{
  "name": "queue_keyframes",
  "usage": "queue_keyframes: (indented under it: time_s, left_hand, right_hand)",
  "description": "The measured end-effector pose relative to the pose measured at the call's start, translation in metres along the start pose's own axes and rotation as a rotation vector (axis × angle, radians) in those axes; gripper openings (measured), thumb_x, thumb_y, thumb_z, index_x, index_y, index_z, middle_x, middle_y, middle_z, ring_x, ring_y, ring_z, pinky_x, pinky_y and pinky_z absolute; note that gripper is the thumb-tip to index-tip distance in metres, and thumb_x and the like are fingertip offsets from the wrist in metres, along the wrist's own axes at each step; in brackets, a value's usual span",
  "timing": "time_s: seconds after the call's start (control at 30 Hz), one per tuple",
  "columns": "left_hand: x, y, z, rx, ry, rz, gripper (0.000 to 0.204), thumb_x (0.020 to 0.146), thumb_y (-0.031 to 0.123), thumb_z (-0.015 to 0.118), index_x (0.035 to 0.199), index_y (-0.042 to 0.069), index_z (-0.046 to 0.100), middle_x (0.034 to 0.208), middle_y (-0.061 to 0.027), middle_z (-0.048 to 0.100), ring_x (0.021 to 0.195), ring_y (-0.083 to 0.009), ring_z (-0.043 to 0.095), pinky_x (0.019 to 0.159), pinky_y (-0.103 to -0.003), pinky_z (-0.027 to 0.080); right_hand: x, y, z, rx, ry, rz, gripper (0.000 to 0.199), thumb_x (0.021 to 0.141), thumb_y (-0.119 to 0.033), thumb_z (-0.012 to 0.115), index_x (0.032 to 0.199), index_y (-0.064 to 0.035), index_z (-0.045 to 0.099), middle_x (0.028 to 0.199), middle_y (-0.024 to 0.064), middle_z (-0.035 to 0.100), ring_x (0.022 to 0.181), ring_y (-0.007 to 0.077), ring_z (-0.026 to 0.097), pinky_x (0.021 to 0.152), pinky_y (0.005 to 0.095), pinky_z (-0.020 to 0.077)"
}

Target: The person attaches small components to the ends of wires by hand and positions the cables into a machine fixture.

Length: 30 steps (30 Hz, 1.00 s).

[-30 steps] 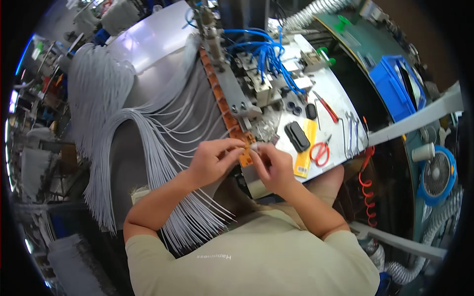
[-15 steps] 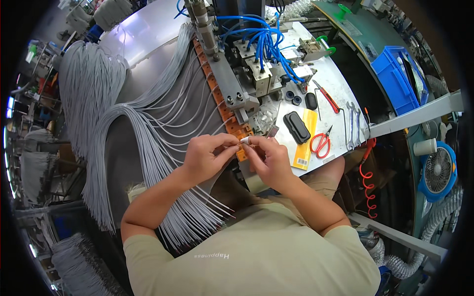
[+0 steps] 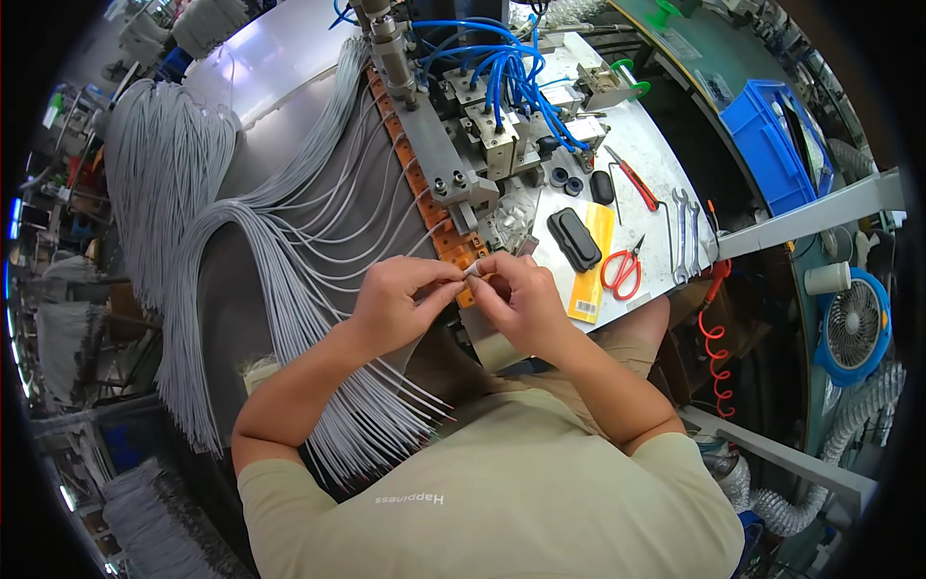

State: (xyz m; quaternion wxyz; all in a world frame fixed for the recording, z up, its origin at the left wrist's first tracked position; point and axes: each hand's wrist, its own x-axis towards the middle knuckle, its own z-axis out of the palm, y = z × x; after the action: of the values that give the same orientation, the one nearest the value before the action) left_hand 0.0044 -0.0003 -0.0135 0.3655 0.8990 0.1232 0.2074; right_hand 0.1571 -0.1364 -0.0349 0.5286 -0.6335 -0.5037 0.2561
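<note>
My left hand (image 3: 397,301) and my right hand (image 3: 523,301) meet over the near end of an orange fixture rail (image 3: 453,253). Thumb and forefinger are pinched together on each, fingertips almost touching. Whatever small piece lies between them is hidden by the fingers. A white wrap or band shows at my right forefinger. Grey cables (image 3: 318,333) fan out left of the rail and hang in a thick bundle beside and under my left forearm. Several single cables run up to the rail. A metal press machine (image 3: 424,154) stands along the rail's right side.
Blue air hoses (image 3: 511,72) loop over the machine. On the white table to the right lie a black case (image 3: 574,239), a yellow packet (image 3: 590,289), red-handled scissors (image 3: 624,270), wrenches (image 3: 681,236) and a red-handled tool (image 3: 632,180). Beyond are a blue bin (image 3: 772,150) and a fan (image 3: 855,323).
The whole view has shifted slightly. Both hands stay pinched together at the rail's near end, with the right fingers a little more curled in.
</note>
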Motion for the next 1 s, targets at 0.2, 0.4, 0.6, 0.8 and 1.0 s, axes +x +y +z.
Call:
queue_keyframes:
  time_s: [0.2, 0.4, 0.6, 0.8, 1.0]
  left_hand:
    - [-0.001, 0.0, -0.004, -0.346, -0.165, -0.285, 0.012, 0.09, 0.005, 0.066, 0.1, -0.001, 0.07, 0.08, -0.0055, 0.07, 0.075, -0.0091, 0.066, 0.067, -0.025, 0.052]
    - [0.0, 0.005, -0.003, -0.211, -0.104, -0.17, 0.009, 0.089, 0.006, 0.066, 0.097, 0.002, 0.068, 0.079, -0.006, 0.068, 0.071, -0.0125, 0.066, 0.065, -0.028, 0.051]
    - [0.006, -0.013, -0.003, 0.451, 0.024, 0.2, 0.016, 0.08, 0.008, 0.07, 0.095, 0.005, 0.07, 0.076, -0.0066, 0.066, 0.066, -0.0233, 0.063, 0.061, -0.035, 0.048]
    - [0.005, -0.01, -0.004, 0.527, 0.008, 0.186, 0.017, 0.076, 0.007, 0.07, 0.093, 0.007, 0.07, 0.072, -0.0063, 0.063, 0.066, -0.0259, 0.06, 0.06, -0.038, 0.047]
    - [0.005, -0.015, -0.004, 0.528, -0.007, 0.179, 0.018, 0.076, 0.008, 0.07, 0.094, 0.007, 0.07, 0.074, -0.0059, 0.063, 0.066, -0.0256, 0.06, 0.06, -0.038, 0.047]
  right_hand:
    - [0.004, 0.014, -0.007, -0.193, 0.017, -0.393, 0.01, 0.089, -0.005, 0.069, 0.094, -0.0036, 0.061, 0.069, 0.0069, 0.055, 0.067, 0.0213, 0.05, 0.067, 0.0365, 0.0386]
    - [0.011, 0.012, -0.004, -0.277, 0.097, -0.324, 0.009, 0.09, -0.008, 0.068, 0.09, -0.0049, 0.06, 0.071, 0.006, 0.053, 0.07, 0.0225, 0.049, 0.068, 0.0364, 0.0383]
    - [0.015, 0.059, -0.003, 0.346, 0.168, 0.297, 0.017, 0.096, -0.017, 0.066, 0.087, -0.005, 0.057, 0.071, -0.0019, 0.055, 0.062, 0.0091, 0.049, 0.058, 0.0264, 0.0379]
    - [0.02, 0.06, -0.006, 0.471, 0.091, 0.319, 0.019, 0.098, -0.021, 0.064, 0.09, -0.0057, 0.056, 0.071, -0.005, 0.053, 0.06, 0.0029, 0.045, 0.053, 0.0213, 0.0339]
    - [0.024, 0.055, -0.008, 0.561, 0.041, 0.507, 0.017, 0.099, -0.021, 0.062, 0.091, -0.0067, 0.057, 0.068, -0.0062, 0.048, 0.057, 0.0031, 0.04, 0.051, 0.0211, 0.0302]
